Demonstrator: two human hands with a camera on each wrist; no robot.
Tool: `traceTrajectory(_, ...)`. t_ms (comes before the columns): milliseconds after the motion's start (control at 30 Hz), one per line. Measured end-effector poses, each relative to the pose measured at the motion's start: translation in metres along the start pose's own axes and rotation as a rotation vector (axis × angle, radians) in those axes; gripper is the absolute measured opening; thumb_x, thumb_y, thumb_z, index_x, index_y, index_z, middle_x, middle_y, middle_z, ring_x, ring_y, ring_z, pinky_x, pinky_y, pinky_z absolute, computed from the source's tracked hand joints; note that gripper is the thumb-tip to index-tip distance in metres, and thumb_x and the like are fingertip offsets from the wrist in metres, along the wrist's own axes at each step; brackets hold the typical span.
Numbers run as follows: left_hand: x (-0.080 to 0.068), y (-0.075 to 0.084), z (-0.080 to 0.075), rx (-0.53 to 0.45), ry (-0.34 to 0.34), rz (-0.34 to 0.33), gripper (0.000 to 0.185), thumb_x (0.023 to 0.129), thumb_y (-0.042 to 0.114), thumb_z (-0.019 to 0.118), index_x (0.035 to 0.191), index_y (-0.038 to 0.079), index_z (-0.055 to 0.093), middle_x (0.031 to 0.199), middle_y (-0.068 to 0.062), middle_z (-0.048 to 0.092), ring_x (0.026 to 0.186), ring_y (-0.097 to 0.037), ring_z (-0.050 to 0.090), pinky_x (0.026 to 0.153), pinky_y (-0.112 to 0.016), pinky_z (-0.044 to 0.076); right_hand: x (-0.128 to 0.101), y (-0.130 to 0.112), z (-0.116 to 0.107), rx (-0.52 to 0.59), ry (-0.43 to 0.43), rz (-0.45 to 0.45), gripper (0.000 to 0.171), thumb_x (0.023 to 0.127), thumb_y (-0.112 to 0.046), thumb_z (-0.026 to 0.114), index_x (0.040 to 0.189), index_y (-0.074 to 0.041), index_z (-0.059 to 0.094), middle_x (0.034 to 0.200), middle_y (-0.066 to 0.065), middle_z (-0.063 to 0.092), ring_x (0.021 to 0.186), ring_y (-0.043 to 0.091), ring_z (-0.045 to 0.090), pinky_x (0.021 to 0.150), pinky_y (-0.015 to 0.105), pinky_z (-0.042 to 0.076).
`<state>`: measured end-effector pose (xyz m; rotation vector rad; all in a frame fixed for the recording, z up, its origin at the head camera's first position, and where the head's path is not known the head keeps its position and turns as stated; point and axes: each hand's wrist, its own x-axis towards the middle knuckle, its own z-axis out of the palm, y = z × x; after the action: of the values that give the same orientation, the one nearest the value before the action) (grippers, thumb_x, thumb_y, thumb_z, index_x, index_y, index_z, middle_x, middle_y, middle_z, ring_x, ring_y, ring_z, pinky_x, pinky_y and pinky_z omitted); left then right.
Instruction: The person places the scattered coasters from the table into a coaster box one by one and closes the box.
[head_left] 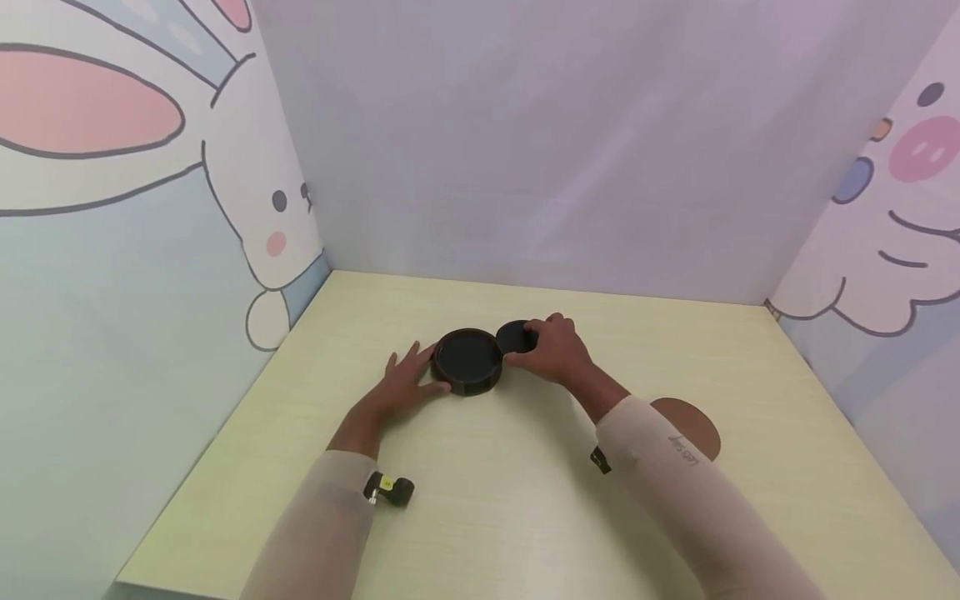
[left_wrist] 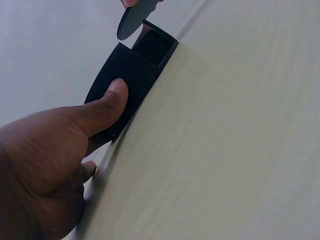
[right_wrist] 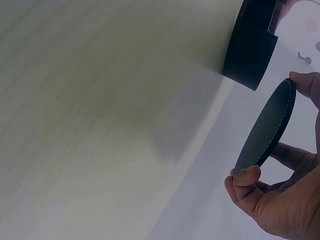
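My left hand (head_left: pixel 401 387) grips the left side of a black round coaster holder (head_left: pixel 467 358) that stands on the table. In the left wrist view, the thumb lies against the holder's outer wall (left_wrist: pixel 112 70), and a cutout beyond it shows dark stacked edges inside (left_wrist: pixel 151 47). Just right of the holder, my right hand (head_left: pixel 555 350) pinches a thin black round coaster (head_left: pixel 512 337) by its edge. The right wrist view shows this coaster (right_wrist: pixel 267 127) tilted, with pale stitching round its rim, raised off the table and apart from the holder (right_wrist: pixel 250 50).
A brown round disc (head_left: pixel 688 425) lies on the table at the right, partly covered by my right sleeve (head_left: pixel 675 467). The pale wooden table (head_left: pixel 480 517) meets a plain wall (head_left: pixel 540 167) at the back, with cartoon-printed walls on both sides.
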<state>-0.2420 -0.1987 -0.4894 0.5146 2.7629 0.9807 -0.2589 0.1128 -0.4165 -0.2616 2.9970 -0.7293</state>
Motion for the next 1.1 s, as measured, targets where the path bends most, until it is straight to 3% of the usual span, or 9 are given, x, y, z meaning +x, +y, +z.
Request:
traceTrajectory(333, 0.001, -0.001, 0.000, -0.009, -0.006, -0.029, 0.094, 0.102, 0.063, 0.067, 0.176, 0.024, 0.024, 0.183, -0.012, 0.024, 0.173, -0.040, 0.001, 0.137, -0.067, -0.011, 0.003, -0.027, 0.016, -0.043, -0.011, -0.039, 0.080, 0.090, -0.058, 0.079, 0.153, -0.012, 0.063, 0.147, 0.023, 0.054, 0.133, 0.039, 0.052, 0.102, 0.055, 0.061)
traceTrajectory(600, -0.002, 0.004, -0.001, -0.025, -0.016, -0.082, 0.095, 0.101, 0.063, 0.068, 0.176, 0.025, 0.023, 0.184, -0.016, 0.015, 0.172, -0.045, -0.005, 0.136, -0.071, -0.007, 0.004, -0.045, 0.026, -0.058, 0.000, -0.079, 0.077, 0.091, -0.058, 0.078, 0.152, -0.012, 0.065, 0.145, 0.022, 0.056, 0.130, 0.037, 0.053, 0.099, 0.054, 0.063)
traceTrajectory(900, 0.001, 0.001, -0.001, 0.003, -0.012, -0.022, 0.091, 0.105, 0.057, 0.067, 0.176, 0.021, 0.024, 0.182, -0.014, 0.026, 0.173, -0.041, 0.002, 0.137, -0.068, -0.009, 0.003, -0.065, 0.036, -0.115, 0.013, -0.115, 0.076, 0.092, -0.059, 0.078, 0.151, -0.012, 0.065, 0.145, 0.023, 0.057, 0.132, 0.037, 0.054, 0.100, 0.055, 0.064)
traceTrajectory(1100, 0.002, -0.001, -0.001, 0.021, -0.006, -0.015, 0.089, 0.106, 0.054, 0.067, 0.176, 0.019, 0.024, 0.182, -0.015, 0.027, 0.173, -0.042, 0.003, 0.137, -0.068, -0.008, 0.005, -0.071, 0.043, -0.219, 0.031, -0.155, 0.073, 0.094, -0.062, 0.075, 0.150, -0.015, 0.066, 0.143, 0.022, 0.060, 0.131, 0.039, 0.056, 0.106, 0.058, 0.057)
